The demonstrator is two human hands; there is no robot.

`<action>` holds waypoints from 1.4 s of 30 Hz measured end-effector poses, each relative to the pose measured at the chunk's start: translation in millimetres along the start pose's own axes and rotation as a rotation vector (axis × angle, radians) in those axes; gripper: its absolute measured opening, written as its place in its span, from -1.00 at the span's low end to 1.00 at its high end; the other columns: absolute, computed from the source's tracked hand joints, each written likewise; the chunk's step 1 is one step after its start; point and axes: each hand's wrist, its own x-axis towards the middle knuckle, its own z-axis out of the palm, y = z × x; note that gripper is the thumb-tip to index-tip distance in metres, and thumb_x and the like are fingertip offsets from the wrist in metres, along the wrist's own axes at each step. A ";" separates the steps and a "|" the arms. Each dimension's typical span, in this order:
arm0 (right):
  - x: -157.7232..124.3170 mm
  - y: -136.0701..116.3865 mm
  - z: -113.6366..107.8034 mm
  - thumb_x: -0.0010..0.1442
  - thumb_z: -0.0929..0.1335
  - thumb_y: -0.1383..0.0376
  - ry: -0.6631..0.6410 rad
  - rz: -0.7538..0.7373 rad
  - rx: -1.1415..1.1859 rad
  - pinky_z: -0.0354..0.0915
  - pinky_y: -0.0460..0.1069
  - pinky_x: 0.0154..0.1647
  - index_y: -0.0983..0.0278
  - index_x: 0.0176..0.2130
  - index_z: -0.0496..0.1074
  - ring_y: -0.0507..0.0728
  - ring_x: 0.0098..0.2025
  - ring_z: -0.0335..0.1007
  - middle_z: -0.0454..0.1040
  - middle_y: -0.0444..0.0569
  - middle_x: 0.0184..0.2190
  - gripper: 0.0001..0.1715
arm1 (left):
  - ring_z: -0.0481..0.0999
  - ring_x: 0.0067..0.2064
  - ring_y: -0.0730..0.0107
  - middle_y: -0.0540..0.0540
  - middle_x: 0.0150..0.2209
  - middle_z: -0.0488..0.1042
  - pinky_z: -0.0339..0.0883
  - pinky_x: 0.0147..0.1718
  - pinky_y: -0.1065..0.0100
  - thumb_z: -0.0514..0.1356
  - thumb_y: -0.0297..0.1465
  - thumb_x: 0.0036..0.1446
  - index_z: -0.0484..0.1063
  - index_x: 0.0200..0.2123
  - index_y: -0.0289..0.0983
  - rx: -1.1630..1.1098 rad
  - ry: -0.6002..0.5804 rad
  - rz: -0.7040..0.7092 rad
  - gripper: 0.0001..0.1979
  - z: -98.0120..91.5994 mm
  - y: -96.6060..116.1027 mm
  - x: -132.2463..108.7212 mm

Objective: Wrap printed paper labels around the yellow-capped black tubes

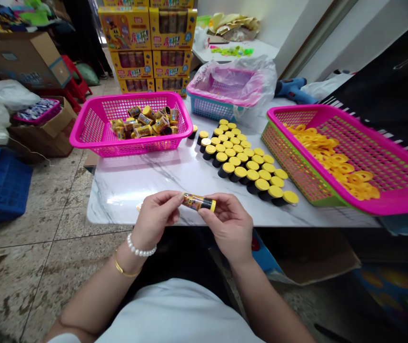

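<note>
- yellow printed boxes [130,29] stacked over there
- a cardboard box [21,59], red stool [78,78] right by it
- that blue crate [2,186] down on the speckled floor [71,259]
- a blue power tool [295,89]

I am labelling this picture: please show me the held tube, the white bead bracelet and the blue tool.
Held tube [194,202]: head view, printed side.
White bead bracelet [141,252]: head view, front beads.
Blue tool [293,88]: head view, its body.

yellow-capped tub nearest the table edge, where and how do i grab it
Probably by the cap rim, from above on the near side: the tub stands cap up at its row's end, with neighbours close behind and left.
</note>
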 end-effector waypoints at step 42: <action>99.2 1.1 26.4 0.06 0.57 0.23 -0.555 -0.125 -0.063 0.58 0.04 -0.13 0.11 -0.03 0.59 0.10 -0.22 0.60 0.59 -0.04 -0.07 -0.56 | 0.30 -0.74 0.56 -0.02 -0.65 0.45 0.04 -0.78 0.54 0.27 0.11 0.07 0.44 -0.33 -0.32 0.155 -0.493 -0.034 -0.45 -43.0 45.7 82.4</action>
